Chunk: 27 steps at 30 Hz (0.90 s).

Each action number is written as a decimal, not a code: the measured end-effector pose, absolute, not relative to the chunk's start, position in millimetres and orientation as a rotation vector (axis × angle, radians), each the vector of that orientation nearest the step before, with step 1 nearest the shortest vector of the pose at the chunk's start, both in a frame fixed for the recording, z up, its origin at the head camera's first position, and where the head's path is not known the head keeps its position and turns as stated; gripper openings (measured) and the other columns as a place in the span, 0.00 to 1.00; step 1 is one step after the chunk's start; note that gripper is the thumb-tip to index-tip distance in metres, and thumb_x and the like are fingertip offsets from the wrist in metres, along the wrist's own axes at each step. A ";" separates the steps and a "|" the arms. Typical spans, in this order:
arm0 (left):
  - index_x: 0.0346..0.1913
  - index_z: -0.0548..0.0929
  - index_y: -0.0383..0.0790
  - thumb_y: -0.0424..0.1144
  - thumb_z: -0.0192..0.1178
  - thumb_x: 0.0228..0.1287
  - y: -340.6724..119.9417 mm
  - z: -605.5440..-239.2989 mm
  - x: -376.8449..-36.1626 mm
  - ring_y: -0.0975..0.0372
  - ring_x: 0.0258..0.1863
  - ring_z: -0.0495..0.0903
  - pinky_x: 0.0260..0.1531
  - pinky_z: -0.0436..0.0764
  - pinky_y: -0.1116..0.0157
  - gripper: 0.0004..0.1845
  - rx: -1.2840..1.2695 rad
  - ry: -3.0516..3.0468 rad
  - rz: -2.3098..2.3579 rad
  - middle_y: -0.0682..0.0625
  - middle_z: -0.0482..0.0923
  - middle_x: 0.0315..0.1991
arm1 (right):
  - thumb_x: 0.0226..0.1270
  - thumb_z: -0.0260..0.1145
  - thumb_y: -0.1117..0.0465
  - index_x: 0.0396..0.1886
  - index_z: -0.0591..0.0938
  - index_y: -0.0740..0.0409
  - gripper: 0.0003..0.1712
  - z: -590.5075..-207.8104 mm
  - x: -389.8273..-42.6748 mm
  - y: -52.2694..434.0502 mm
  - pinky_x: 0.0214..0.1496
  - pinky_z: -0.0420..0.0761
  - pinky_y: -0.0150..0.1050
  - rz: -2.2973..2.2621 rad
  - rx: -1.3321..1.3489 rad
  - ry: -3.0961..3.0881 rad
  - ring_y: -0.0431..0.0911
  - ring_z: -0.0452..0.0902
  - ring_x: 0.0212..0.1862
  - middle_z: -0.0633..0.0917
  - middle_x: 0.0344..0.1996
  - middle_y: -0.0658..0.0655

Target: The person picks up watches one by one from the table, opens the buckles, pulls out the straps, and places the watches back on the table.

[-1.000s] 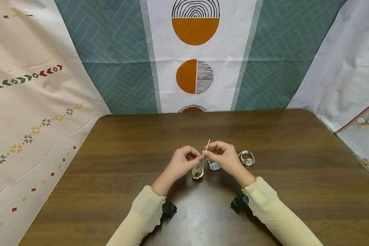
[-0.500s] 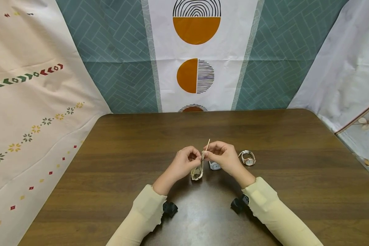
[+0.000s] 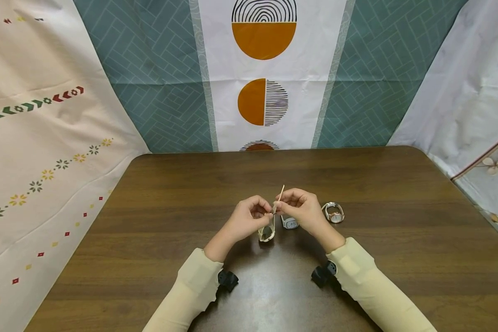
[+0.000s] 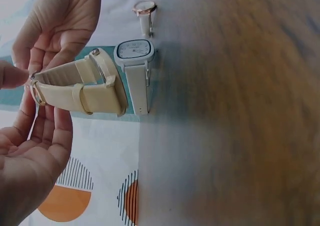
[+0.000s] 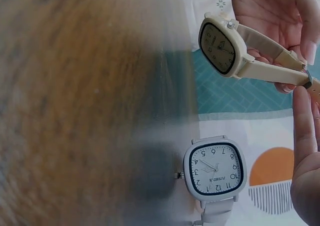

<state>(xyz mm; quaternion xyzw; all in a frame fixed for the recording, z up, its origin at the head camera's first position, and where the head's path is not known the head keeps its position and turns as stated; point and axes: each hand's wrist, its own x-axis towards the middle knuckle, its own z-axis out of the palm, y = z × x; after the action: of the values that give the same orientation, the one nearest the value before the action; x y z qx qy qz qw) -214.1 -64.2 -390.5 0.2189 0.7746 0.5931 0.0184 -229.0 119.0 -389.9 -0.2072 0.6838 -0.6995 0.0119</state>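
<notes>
Both hands are holding a cream watch (image 3: 267,232) just above the brown surface (image 3: 157,216). The left hand (image 3: 249,220) and right hand (image 3: 300,211) are each pinching its strap ends at the buckle, fingers curled. A white watch (image 3: 289,223) is lying just beside it.

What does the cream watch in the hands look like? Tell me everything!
The cream watch has a rounded square case with a dark-looking dial, a small crown on its side, and a smooth cream strap that looks like leather, with two strap loops and a metal buckle. It is lifted above the table, strap looped, the free end sticking up. The left hand and right hand pinch the strap at the buckle. Nothing else touches it.
</notes>
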 end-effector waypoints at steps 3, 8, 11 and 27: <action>0.36 0.77 0.27 0.26 0.62 0.56 -64.9 -391.1 -214.5 0.67 0.30 0.75 0.32 0.77 0.74 0.07 0.683 2.397 1.841 0.39 0.78 0.35 | 0.59 0.64 0.76 0.39 0.76 0.82 0.11 -390.3 -229.6 119.2 0.35 0.84 0.39 -2.187 -0.650 2.131 0.38 0.82 0.29 0.85 0.27 0.42; 0.36 0.77 0.26 0.25 0.62 0.56 -65.4 -392.0 -215.3 0.68 0.30 0.76 0.31 0.78 0.74 0.06 0.690 2.394 1.869 0.37 0.79 0.34 | 0.61 0.64 0.74 0.41 0.76 0.81 0.12 -391.2 -229.0 118.9 0.36 0.84 0.36 -2.187 -0.694 2.137 0.37 0.81 0.30 0.84 0.30 0.43; 0.35 0.76 0.26 0.25 0.61 0.56 -65.3 -392.7 -216.0 0.68 0.29 0.77 0.30 0.78 0.75 0.06 0.674 2.373 1.898 0.37 0.79 0.34 | 0.61 0.63 0.74 0.44 0.74 0.82 0.14 -391.3 -228.4 117.8 0.37 0.83 0.34 -2.194 -0.723 2.124 0.36 0.80 0.31 0.84 0.31 0.41; 0.36 0.76 0.23 0.24 0.62 0.58 -67.6 -391.1 -217.0 0.68 0.33 0.79 0.34 0.79 0.75 0.07 0.612 2.334 2.050 0.33 0.80 0.36 | 0.64 0.58 0.72 0.50 0.75 0.79 0.17 -394.4 -228.2 121.0 0.42 0.81 0.35 -1.818 -0.786 2.135 0.36 0.80 0.39 0.82 0.42 0.72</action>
<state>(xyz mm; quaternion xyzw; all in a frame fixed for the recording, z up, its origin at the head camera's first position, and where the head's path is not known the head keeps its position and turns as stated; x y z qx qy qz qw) -217.0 -67.6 -391.1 0.1932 0.7372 0.6474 -0.0121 -228.2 121.0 -394.4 -0.2680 0.7283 -0.6201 0.1145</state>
